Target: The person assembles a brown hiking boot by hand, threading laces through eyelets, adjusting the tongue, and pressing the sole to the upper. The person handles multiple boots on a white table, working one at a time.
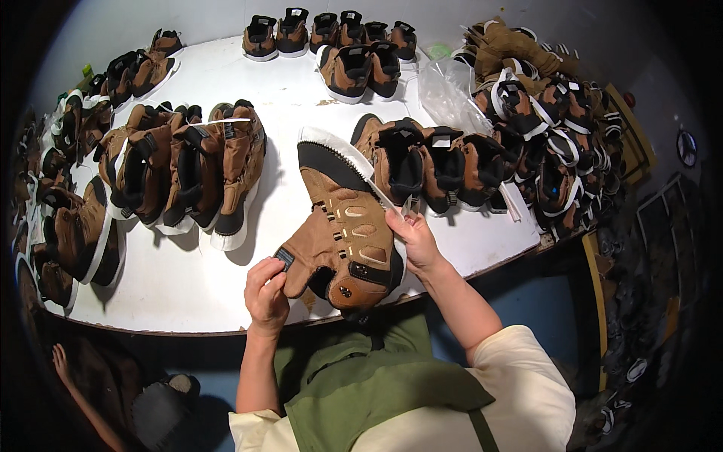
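A brown boot upper [361, 231] with a black toe and a white sole edge is held over the table's front edge, its toe pointing away from me. My left hand [266, 291] pinches its tongue [299, 263] by a small dark label [284, 258] that bears writing. Along the sole side, my right hand [415, 240] grips the boot. A small shiny piece [411, 207] shows by the right thumb; I cannot tell what it is. My right fingers are partly hidden behind the boot.
On the white table [282, 294], brown boots [186, 164] stand in a row at left, with more boots [443, 164] right of centre and shoes [325, 34] at the back. A large shoe pile [559, 130] and a plastic bag [452, 85] are at right. Another person's hand [61, 361] shows lower left.
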The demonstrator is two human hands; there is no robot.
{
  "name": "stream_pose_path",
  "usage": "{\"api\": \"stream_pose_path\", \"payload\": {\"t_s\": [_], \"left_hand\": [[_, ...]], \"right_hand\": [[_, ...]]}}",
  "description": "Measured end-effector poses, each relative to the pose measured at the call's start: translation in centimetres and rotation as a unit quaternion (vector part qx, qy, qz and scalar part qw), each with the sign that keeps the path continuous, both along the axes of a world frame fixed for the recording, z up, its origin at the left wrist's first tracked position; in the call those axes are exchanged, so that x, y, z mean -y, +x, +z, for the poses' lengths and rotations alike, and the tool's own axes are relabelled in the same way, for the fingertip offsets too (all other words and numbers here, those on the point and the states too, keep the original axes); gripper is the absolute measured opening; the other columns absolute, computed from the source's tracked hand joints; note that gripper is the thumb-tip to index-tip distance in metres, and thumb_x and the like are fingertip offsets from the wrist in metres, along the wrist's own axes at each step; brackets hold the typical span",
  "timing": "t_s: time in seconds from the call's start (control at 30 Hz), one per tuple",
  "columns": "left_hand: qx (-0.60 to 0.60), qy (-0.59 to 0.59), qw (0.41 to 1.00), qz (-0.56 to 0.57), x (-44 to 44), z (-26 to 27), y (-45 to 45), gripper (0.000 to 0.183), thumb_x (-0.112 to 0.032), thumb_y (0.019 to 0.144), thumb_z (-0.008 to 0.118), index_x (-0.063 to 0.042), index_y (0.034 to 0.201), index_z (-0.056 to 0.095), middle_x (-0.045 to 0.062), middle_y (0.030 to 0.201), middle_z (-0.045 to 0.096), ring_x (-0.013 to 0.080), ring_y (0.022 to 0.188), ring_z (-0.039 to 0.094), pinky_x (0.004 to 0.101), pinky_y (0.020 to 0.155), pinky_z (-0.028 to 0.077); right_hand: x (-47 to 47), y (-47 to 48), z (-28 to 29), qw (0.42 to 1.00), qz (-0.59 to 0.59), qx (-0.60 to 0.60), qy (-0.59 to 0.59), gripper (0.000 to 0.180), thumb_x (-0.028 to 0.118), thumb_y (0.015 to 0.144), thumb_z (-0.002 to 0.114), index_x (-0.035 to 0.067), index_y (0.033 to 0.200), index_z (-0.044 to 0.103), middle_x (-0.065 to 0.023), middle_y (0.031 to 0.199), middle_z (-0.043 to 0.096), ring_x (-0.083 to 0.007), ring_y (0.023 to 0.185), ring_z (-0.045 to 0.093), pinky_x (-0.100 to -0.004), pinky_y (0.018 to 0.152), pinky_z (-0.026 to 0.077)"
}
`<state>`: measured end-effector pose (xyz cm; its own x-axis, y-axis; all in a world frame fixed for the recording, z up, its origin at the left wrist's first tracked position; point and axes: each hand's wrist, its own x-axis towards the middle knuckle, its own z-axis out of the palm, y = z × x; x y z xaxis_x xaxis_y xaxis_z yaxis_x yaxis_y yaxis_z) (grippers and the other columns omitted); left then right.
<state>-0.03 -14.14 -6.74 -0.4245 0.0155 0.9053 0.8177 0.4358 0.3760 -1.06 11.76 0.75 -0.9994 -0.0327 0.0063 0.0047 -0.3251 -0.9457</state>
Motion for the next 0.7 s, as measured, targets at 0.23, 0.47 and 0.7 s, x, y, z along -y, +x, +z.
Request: {"api": "stream_pose_path", "payload": {"t_s": [0.23, 0.47, 0.7], "left_hand": [[-0.027, -0.045, 0.999, 0.012, 0.4, -0.1, -0.3, 0.021, 0.007, 0.075, 0.064, -0.003, 0.092, 0.058, 0.014, 0.097, 0.064, 0.0332, 0.088, 0.063, 0.0422, 0.077, 0.055], [-0.015, -0.094, 0.995, 0.027, 0.5, 0.4, -0.8, 0.023, 0.010, 0.072, 0.065, -0.001, 0.091, 0.058, 0.015, 0.097, 0.065, 0.0339, 0.089, 0.062, 0.0417, 0.078, 0.054], [0.016, -0.106, 0.994, 0.031, -0.4, 0.3, -0.7, 0.022, 0.005, 0.066, 0.065, 0.001, 0.087, 0.061, 0.013, 0.096, 0.065, 0.0308, 0.089, 0.062, 0.0390, 0.077, 0.053]], "right_hand": [[0.4, -0.5, 0.1, 0.994, 0.016, 0.065, -0.082, 0.030, 0.023, 0.094, 0.058, -0.001, 0.112, 0.061, -0.0057, 0.106, 0.065, -0.0116, 0.095, 0.060, -0.0272, 0.087, 0.047], [1.4, -1.2, 0.0, 0.994, -0.030, 0.071, -0.073, 0.025, 0.019, 0.095, 0.056, 0.000, 0.109, 0.061, -0.0041, 0.104, 0.065, -0.0099, 0.095, 0.059, -0.0268, 0.089, 0.046], [2.4, -1.1, 0.5, 0.998, -0.034, 0.019, -0.042, 0.024, 0.021, 0.096, 0.056, 0.000, 0.106, 0.063, -0.0014, 0.101, 0.064, -0.0050, 0.090, 0.055, -0.0244, 0.084, 0.044]]}}
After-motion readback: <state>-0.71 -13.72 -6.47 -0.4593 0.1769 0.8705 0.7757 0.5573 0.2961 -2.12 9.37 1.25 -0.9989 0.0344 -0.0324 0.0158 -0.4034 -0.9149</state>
